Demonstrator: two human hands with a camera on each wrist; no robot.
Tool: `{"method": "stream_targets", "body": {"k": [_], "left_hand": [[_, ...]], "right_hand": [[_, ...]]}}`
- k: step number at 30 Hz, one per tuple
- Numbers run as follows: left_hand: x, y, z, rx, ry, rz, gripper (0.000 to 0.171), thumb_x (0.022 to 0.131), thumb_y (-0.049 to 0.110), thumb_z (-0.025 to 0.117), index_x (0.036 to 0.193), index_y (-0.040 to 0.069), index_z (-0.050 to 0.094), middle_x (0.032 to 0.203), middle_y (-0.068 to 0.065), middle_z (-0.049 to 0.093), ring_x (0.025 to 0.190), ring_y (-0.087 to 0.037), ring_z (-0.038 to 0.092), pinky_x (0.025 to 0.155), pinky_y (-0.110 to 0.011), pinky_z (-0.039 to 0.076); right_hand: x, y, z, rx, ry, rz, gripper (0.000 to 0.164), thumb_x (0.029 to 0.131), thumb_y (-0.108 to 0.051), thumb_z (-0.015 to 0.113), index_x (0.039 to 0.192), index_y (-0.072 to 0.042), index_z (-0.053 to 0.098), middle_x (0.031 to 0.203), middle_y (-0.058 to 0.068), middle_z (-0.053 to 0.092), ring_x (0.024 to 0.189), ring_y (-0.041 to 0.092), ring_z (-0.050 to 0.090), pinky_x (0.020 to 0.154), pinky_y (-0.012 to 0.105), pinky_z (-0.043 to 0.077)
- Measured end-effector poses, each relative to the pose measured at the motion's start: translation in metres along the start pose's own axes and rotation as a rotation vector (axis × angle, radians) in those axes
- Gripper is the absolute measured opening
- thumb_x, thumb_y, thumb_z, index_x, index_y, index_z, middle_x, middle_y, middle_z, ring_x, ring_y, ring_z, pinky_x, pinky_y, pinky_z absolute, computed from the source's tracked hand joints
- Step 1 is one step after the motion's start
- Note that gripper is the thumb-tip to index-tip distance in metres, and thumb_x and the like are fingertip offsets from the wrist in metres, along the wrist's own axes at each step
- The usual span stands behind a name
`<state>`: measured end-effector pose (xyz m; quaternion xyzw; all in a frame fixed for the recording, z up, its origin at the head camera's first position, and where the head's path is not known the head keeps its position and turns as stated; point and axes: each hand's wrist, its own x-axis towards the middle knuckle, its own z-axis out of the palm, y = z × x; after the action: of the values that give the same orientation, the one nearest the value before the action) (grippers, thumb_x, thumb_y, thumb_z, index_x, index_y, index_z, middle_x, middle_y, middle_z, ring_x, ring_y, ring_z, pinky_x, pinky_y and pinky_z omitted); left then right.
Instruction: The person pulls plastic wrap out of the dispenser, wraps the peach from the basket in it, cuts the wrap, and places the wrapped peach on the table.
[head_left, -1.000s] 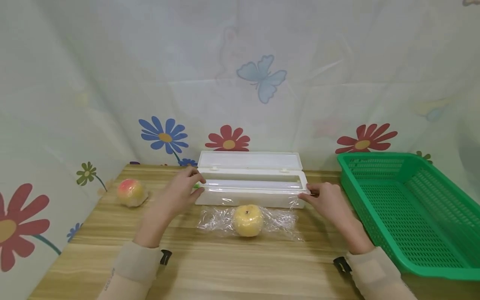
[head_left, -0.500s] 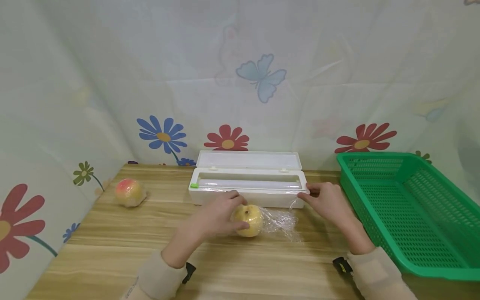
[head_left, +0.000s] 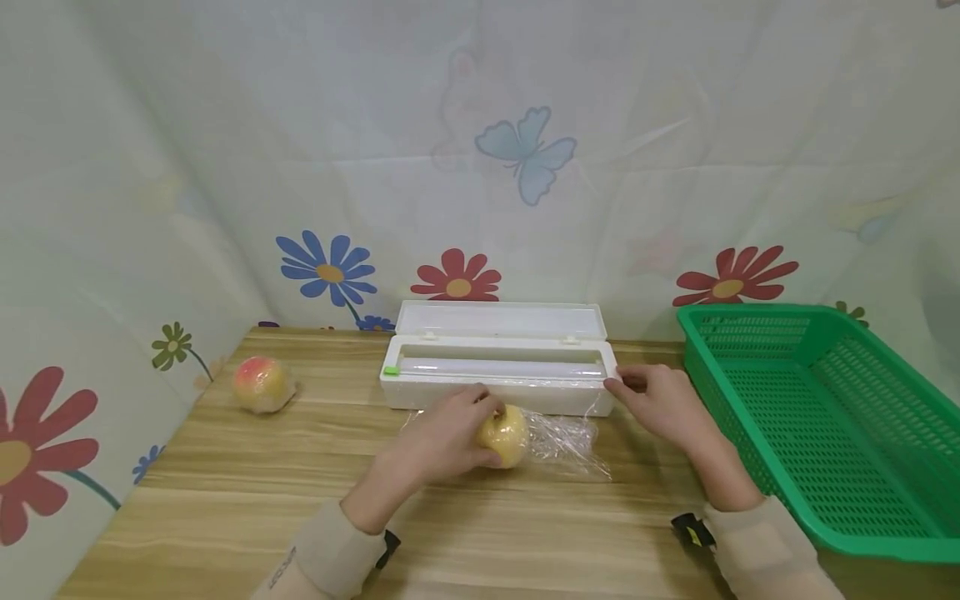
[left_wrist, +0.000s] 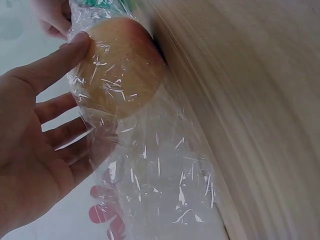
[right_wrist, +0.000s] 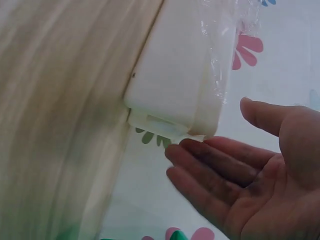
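Note:
My left hand (head_left: 450,433) grips a round yellow fruit (head_left: 506,435), its thumb and fingers around the left side. The left wrist view shows a reddish blush on the fruit (left_wrist: 122,65) and clear cling film (left_wrist: 165,165) covering it. Loose film (head_left: 566,442) spreads out to the fruit's right. Behind it stands a white cling film dispenser (head_left: 450,393), its lid (head_left: 498,319) raised and the roll (head_left: 498,367) showing inside. At the dispenser's right end is my right hand (head_left: 663,406); in the right wrist view its fingertips are at the box's corner, with the thumb apart.
A pink-and-yellow fruit (head_left: 262,385) in film sits on the wooden table (head_left: 225,500) at the left. A green plastic basket (head_left: 795,492) stands at the right. Behind the table hangs a flower-patterned cloth (head_left: 337,150).
My left hand has left the dispenser's left end, come forward and right, and taken hold of the yellow fruit. The right hand stays at the dispenser's right end.

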<state>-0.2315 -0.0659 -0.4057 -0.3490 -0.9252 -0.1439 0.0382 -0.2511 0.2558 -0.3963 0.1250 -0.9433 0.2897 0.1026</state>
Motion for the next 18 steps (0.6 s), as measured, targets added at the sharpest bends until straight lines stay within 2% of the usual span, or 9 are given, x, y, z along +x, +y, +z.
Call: {"method": "stream_targets", "body": {"k": [6,11,18], "left_hand": [[0.000,-0.004,-0.002,-0.093,-0.024,-0.005,0.054,0.085,0.035,0.087,0.127,0.009,0.066,0.124,-0.004,0.063,0.110,-0.018,0.060,0.097,-0.034,0.051],[-0.001,-0.005,-0.003,-0.124,-0.051,-0.003,0.050,0.090,0.038,0.081,0.128,0.011,0.064,0.126,-0.004,0.063,0.110,-0.016,0.058,0.096,-0.034,0.051],[-0.002,-0.008,-0.003,-0.185,-0.075,0.012,0.044,0.095,0.040,0.075,0.126,0.012,0.062,0.114,0.001,0.065,0.097,-0.010,0.059,0.087,-0.030,0.052]], "right_hand": [[-0.004,-0.008,-0.007,0.001,0.007,0.024,0.053,0.102,-0.030,0.067,0.134,0.010,0.057,0.120,0.029,0.068,0.111,0.045,0.066,0.091,0.059,0.052],[-0.007,-0.015,-0.012,-0.013,0.033,0.007,0.052,0.101,-0.033,0.067,0.135,0.005,0.059,0.122,0.029,0.067,0.113,0.046,0.063,0.091,0.061,0.050],[-0.012,-0.030,-0.009,0.027,0.066,-0.074,0.049,0.100,-0.030,0.069,0.132,0.005,0.060,0.122,0.025,0.067,0.114,0.041,0.062,0.093,0.058,0.050]]}}
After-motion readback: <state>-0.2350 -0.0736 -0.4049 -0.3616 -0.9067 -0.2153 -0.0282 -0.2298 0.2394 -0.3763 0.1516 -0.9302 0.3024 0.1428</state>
